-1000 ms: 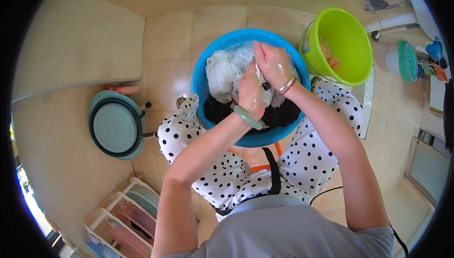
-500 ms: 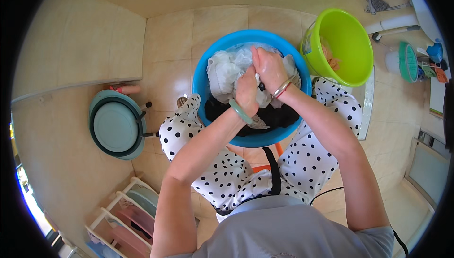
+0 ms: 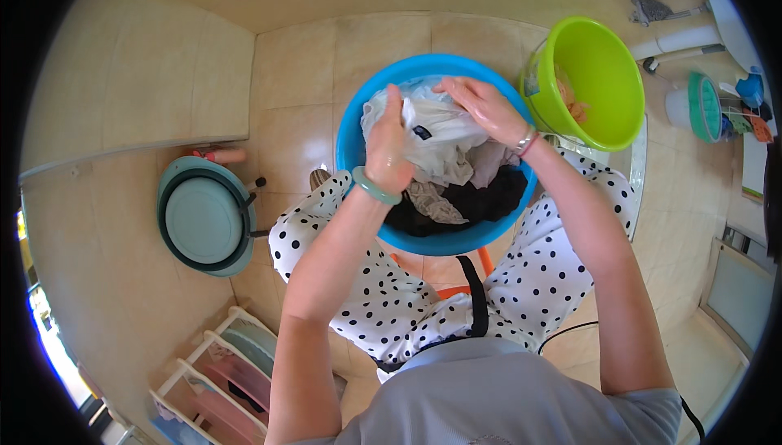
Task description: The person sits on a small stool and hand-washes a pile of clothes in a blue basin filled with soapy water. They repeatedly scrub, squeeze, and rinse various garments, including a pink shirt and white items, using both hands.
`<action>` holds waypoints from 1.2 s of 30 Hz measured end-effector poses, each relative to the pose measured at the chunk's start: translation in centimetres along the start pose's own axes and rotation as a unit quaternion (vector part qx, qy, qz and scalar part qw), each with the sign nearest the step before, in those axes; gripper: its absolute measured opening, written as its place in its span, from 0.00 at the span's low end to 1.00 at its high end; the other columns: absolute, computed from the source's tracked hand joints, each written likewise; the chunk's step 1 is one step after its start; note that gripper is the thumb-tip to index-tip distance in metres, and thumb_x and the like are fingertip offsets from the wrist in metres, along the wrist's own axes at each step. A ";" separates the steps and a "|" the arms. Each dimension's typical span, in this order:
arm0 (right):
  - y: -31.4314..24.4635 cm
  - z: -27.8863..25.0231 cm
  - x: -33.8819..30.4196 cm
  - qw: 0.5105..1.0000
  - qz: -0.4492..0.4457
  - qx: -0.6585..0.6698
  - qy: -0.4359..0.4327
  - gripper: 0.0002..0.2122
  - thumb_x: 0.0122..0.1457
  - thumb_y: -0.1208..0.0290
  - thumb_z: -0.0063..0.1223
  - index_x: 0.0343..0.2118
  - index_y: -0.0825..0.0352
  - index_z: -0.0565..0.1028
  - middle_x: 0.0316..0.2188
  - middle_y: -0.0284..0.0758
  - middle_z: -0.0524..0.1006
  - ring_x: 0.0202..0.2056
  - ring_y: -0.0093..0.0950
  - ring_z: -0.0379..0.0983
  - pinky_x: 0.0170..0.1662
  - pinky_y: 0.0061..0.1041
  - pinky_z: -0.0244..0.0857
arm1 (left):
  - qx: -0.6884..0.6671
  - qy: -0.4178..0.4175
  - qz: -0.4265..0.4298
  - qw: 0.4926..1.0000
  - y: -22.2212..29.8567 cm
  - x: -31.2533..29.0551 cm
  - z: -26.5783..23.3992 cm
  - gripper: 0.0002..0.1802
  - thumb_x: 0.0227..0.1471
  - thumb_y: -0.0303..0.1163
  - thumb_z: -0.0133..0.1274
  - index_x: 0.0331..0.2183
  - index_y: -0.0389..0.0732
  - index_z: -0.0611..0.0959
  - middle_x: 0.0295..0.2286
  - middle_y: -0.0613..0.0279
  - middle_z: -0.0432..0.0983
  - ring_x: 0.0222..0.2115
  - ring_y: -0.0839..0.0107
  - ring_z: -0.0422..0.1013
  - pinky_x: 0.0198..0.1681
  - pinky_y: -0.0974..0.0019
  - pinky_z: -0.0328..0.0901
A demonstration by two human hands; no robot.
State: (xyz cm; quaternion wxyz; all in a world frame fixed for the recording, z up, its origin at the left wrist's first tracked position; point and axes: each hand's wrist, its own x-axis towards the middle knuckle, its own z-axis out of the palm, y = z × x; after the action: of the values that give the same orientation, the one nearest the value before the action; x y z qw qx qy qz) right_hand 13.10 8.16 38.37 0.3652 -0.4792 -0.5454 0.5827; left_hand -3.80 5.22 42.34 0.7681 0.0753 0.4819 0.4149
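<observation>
A round blue basin (image 3: pixel 349 131) holds wet clothes. A white garment (image 3: pixel 444 131) with a small dark label lies on top, between my hands. My left hand (image 3: pixel 388 139), with a green bangle at its wrist, is at the garment's left side, its visible fingers straight and pointing away from me. From the right, my right hand (image 3: pixel 487 111) reaches over the garment with its fingers stretched out; a bracelet circles that wrist. Parts of both hands' fingers are hidden. Black clothes (image 3: pixel 497 199) and a crumpled light grey piece (image 3: pixel 437 204) lie in the near part of the basin.
A lime-green bucket (image 3: pixel 603 78) with a peach cloth (image 3: pixel 574 107) inside stands right of the basin. On the left is a grey-green folding basin (image 3: pixel 204 218) by the wall. A white rack (image 3: pixel 213 339) stands nearer left. My dotted trouser legs (image 3: pixel 538 257) flank the blue basin.
My hands were close together, gripping white cloth over the basin. They have moved apart, left hand leftward and right hand rightward, with fingers straightened. The white garment lies more spread, its label showing.
</observation>
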 end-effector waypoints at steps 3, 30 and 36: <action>-2.6 -0.8 -1.4 0.997 0.001 -0.012 -0.072 0.12 0.57 0.63 0.51 0.32 0.69 0.78 0.29 0.29 0.77 0.31 0.18 0.70 0.37 0.19 0.63 | 0.040 0.028 0.004 0.999 1.2 0.4 -1.2 0.33 0.56 0.59 0.36 0.44 0.37 0.73 0.39 0.61 0.73 0.40 0.68 0.69 0.44 0.63 0.64; -4.7 -0.4 -3.5 0.996 -0.037 0.078 -0.017 0.10 0.57 0.67 0.54 0.25 0.69 0.73 0.21 0.23 0.69 0.25 0.12 0.61 0.29 0.14 0.57 | 0.226 -0.012 0.215 0.950 2.0 -1.8 -0.5 0.13 0.55 0.40 0.51 0.31 0.40 0.79 0.25 0.75 0.71 0.27 0.86 0.62 0.31 0.78 0.58; -4.9 -0.9 -3.2 0.993 0.029 0.050 -0.104 0.08 0.56 0.67 0.55 0.27 0.67 0.74 0.21 0.23 0.69 0.26 0.12 0.61 0.29 0.15 0.58 | 0.199 0.003 0.237 0.951 1.8 -2.1 -0.3 0.13 0.56 0.40 0.50 0.30 0.40 0.79 0.24 0.74 0.71 0.26 0.85 0.63 0.29 0.77 0.60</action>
State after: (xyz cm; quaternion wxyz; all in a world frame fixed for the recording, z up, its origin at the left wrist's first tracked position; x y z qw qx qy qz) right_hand 14.34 6.06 43.80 0.3132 -0.4131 -0.5365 0.6659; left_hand -5.45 4.82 44.53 0.6159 0.3376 0.5251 0.4805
